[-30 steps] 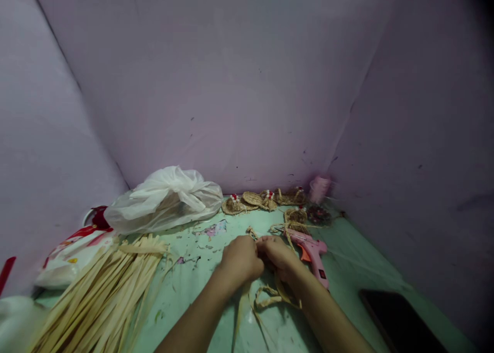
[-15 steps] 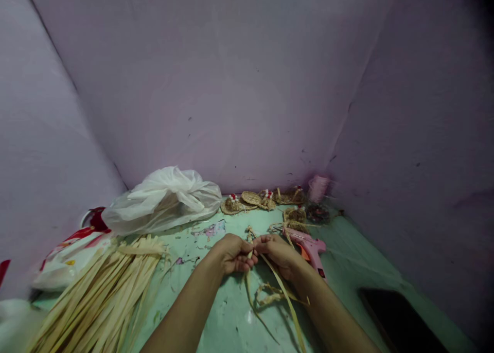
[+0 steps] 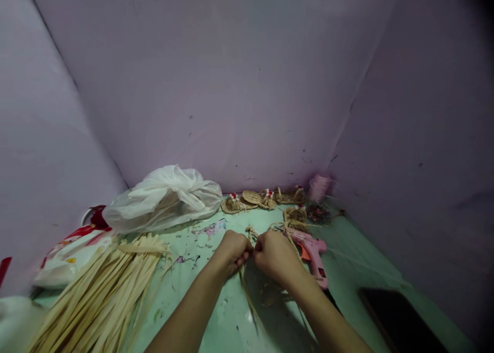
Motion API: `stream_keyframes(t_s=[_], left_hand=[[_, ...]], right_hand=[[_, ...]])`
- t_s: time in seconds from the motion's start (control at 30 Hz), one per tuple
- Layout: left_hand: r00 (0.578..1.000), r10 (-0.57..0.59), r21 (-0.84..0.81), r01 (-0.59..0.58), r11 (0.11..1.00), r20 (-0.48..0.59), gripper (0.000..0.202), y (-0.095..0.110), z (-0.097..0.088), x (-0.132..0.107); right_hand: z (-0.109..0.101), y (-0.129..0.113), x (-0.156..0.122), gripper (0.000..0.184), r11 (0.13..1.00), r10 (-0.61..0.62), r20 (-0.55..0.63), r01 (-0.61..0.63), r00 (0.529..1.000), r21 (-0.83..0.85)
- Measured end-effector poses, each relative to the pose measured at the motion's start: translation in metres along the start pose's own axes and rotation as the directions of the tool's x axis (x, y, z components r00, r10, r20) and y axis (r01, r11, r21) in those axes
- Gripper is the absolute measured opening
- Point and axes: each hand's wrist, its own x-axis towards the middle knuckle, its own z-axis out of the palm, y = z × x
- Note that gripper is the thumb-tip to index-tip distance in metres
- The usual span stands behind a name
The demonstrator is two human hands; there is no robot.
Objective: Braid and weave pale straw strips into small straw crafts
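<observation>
My left hand (image 3: 233, 250) and my right hand (image 3: 273, 251) meet over the middle of the green table, both closed on a twisted cord of dried straw strips (image 3: 251, 233). The short twisted end sticks up between the hands on the far side. A loose pale strip (image 3: 248, 291) hangs from under my left hand toward me, blurred by motion. My right hand's back hides its fingertips and part of the cord. Right beside that hand lies a pink glue gun (image 3: 314, 247) with an orange trigger.
Small woven straw slippers with red and white beads (image 3: 264, 198) line the wall. A white plastic bag (image 3: 165, 198) sits at the back left, above a pile of dried strips (image 3: 104, 296). A pink spool (image 3: 319, 187) stands at the back right; a dark phone (image 3: 399, 317) lies front right.
My right hand has rolled over, its back now up and its fingers hidden. The long strip below it has swung out of plain sight, and the left strip has shifted.
</observation>
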Motion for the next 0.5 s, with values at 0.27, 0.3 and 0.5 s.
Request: stream_keyframes(t_s=[0.27,0.3,0.5], left_hand=[[0.977,0.081,-0.06,-0.07,0.996,0.199,0.009,-0.008,-0.021,0.006],[0.969,0.095,-0.071,-0.081,0.994,0.229,0.008,-0.009,-0.023,0.008],[0.948,0.096,-0.114,-0.064,0.991,0.302,0.006,-0.01,-0.029,0.012]], right_hand=[[-0.004,0.011,0.001,0.021,0.969,-0.172,0.156,0.137,0.973,0.207],[-0.006,0.015,0.004,0.023,0.958,-0.165,0.16,0.119,0.973,0.262],[-0.004,0.023,0.02,0.026,0.863,-0.007,0.0,0.006,1.0,0.506]])
